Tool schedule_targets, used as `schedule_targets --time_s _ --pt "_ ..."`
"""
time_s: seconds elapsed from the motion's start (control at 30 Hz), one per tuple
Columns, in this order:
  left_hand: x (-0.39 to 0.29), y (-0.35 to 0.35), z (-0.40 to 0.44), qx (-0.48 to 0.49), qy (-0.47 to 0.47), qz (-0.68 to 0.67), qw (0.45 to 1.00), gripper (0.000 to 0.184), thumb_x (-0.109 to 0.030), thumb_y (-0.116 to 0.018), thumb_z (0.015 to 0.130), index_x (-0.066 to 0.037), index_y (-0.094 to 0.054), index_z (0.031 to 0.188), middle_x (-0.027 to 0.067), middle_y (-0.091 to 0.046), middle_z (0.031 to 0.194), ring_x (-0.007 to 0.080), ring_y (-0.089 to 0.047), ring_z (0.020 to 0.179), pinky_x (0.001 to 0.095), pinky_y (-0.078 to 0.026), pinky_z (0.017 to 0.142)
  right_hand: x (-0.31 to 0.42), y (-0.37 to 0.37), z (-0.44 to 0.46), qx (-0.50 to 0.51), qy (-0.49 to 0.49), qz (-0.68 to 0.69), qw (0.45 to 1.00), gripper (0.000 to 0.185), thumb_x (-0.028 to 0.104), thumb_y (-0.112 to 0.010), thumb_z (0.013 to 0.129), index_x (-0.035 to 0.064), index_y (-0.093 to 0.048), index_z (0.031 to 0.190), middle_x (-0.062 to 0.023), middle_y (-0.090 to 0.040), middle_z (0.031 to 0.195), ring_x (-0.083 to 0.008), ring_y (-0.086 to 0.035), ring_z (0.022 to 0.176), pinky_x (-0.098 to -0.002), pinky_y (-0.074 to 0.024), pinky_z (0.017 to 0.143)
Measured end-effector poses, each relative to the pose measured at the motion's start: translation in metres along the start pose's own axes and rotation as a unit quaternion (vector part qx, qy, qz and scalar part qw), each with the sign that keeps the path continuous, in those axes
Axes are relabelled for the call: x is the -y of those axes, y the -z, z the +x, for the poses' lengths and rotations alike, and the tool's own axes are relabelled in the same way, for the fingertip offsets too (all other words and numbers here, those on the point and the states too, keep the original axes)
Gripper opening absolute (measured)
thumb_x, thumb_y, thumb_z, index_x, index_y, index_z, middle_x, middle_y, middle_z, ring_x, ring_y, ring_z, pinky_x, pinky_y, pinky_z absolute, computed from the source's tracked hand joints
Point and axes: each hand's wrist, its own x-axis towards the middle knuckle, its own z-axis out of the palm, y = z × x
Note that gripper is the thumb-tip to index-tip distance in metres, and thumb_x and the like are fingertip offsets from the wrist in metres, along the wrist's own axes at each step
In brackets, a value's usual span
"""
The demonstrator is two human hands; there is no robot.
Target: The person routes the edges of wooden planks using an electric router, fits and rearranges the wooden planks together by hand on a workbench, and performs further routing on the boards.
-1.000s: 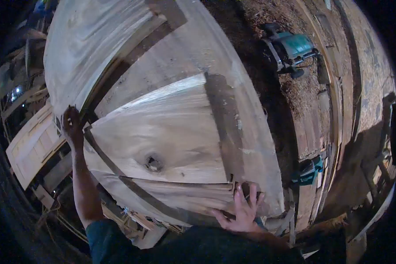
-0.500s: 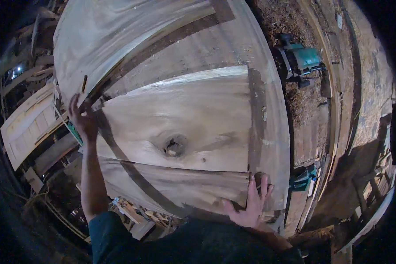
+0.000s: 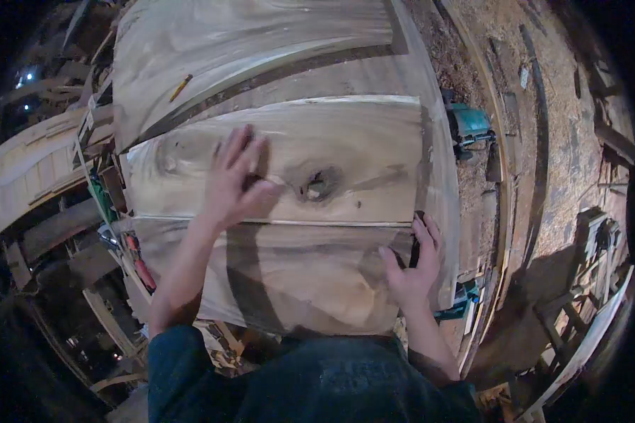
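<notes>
A wide wooden board with a knot hole lies across the middle of a worktop. My left hand is over its left half, fingers spread, slightly blurred; whether it touches is unclear. A second board lies alongside, nearer to my body, with a thin seam between the two. My right hand is at this board's right end, thumb apart from the fingers, fingertips near the seam. On the far board, beyond a dark wedge-shaped gap, lies a yellow pencil.
A green power tool stands right of the worktop, with another green tool nearer. Sawdust covers the surface at right. A red-handled tool and a pale panel are at left, among scrap wood.
My left hand has moved right from the boards' left end onto the middle board. The pencil, earlier at its fingertips, now lies apart from it. The view has shifted; my right hand stays at the right end.
</notes>
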Motion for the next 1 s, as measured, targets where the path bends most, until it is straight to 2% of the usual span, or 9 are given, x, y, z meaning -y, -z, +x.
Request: schedule_targets --time_s 0.2,0.3,0.4,0.5,0.7,0.73,0.9,0.97,1.0 --pt "0.143 0.034 -0.142 -0.211 0.361 -0.024 0.908 0.065 -0.042 -0.06 0.091 0.001 -0.046 0.136 0.0242 -0.052 0.133 0.0396 -0.055 0.116 0.0449 -0.041 0.099 0.015 0.004 -0.013 0.002 -0.045 -0.053 0.998 0.066 0.021 -0.081 0.067 0.0029 -0.056 0.126 -0.018 -0.058 0.121 -0.0357 -0.049 0.118 -0.0444 -0.0387 0.104" --pt "0.268 0.031 -0.269 -0.189 0.511 0.086 0.834 0.069 -0.055 -0.051 0.092 0.004 -0.055 0.126 0.0266 -0.058 0.125 0.0409 -0.056 0.116 0.044 -0.042 0.098 0.014 0.003 -0.037 -0.023 -0.048 -0.041 0.998 0.066 0.021 -0.079 0.067 0.0039 -0.057 0.127 -0.0175 -0.058 0.118 -0.0351 -0.05 0.115 -0.0442 -0.0401 0.101" --pt "0.266 0.039 -0.308 -0.123 0.602 0.018 0.789 0.077 -0.064 -0.044 0.091 0.004 -0.056 0.123 0.0283 -0.057 0.126 0.0412 -0.055 0.118 0.0438 -0.041 0.099 0.006 0.0 -0.072 -0.044 -0.051 -0.057 0.996 0.063 0.019 -0.078 0.068 0.0043 -0.058 0.126 -0.0176 -0.058 0.117 -0.0345 -0.052 0.112 -0.0428 -0.0418 0.099" --pt "0.243 0.061 -0.298 -0.072 0.602 -0.027 0.795 0.079 -0.067 -0.041 0.09 0.004 -0.06 0.12 0.029 -0.059 0.123 0.0405 -0.055 0.119 0.0418 -0.042 0.099 0.009 -0.003 -0.083 -0.063 -0.076 0.011 0.995 0.062 0.017 -0.077 0.068 0.0046 -0.058 0.126 -0.0173 -0.058 0.116 -0.0329 -0.054 0.111 -0.04 -0.0423 0.099" --pt "0.214 0.094 -0.289 -0.103 0.607 -0.055 0.786 0.075 -0.064 -0.047 0.089 0.007 -0.066 0.104 0.0221 -0.068 0.091 0.033 -0.064 0.09 0.0381 -0.047 0.083 0.008 0.006 -0.102 -0.079 -0.079 0.062 0.992 0.056 0.012 -0.071 0.075 0.0006 -0.056 0.127 -0.0165 -0.058 0.124 -0.0301 -0.053 0.119 -0.0387 -0.04 0.103" --pt "0.206 0.095 -0.287 -0.189 0.582 -0.025 0.791 0.066 -0.058 -0.053 0.09 0.006 -0.067 0.102 0.0178 -0.067 0.083 0.028 -0.063 0.08 0.0375 -0.047 0.076 0.006 0.009 -0.107 -0.095 -0.055 0.065 0.992 0.055 0.013 -0.069 0.076 -0.0001 -0.055 0.128 -0.0165 -0.056 0.127 -0.0298 -0.051 0.121 -0.0391 -0.0391 0.104" --pt "0.199 0.15 -0.206 -0.323 0.371 -0.083 0.867 0.048 -0.045 -0.064 0.09 0.002 -0.068 0.096 0.0127 -0.069 0.087 0.0203 -0.063 0.077 0.0324 -0.049 0.072 -0.01 0.019 -0.139 -0.223 -0.014 -0.08 0.971 0.051 0.017 -0.06 0.087 -0.0006 -0.049 0.133 -0.0171 -0.046 0.14 -0.0314 -0.041 0.132 -0.042 -0.0327 0.109" --pt "0.134 0.188 -0.133 -0.267 0.361 -0.146 0.881 0.048 -0.036 -0.066 0.091 0.003 -0.061 0.118 0.0152 -0.068 0.112 0.0209 -0.063 0.105 0.0312 -0.046 0.093 -0.03 0.013 -0.16 -0.3 -0.066 -0.034 0.951 0.05 0.017 -0.055 0.09 -0.0007 -0.045 0.136 -0.0184 -0.042 0.142 -0.0309 -0.038 0.134 -0.0408 -0.03 0.111" --pt "0.109 0.196 -0.096 -0.256 0.333 -0.137 0.897 0.047 -0.035 -0.069 0.089 0.003 -0.062 0.116 0.0139 -0.068 0.11 0.0201 -0.063 0.102 0.031 -0.047 0.091 -0.045 0.01 -0.169 -0.338 -0.089 -0.008 0.937 0.049 0.017 -0.053 0.092 -0.0007 -0.044 0.137 -0.0191 -0.041 0.143 -0.0306 -0.036 0.135 -0.0403 -0.0286 0.112"
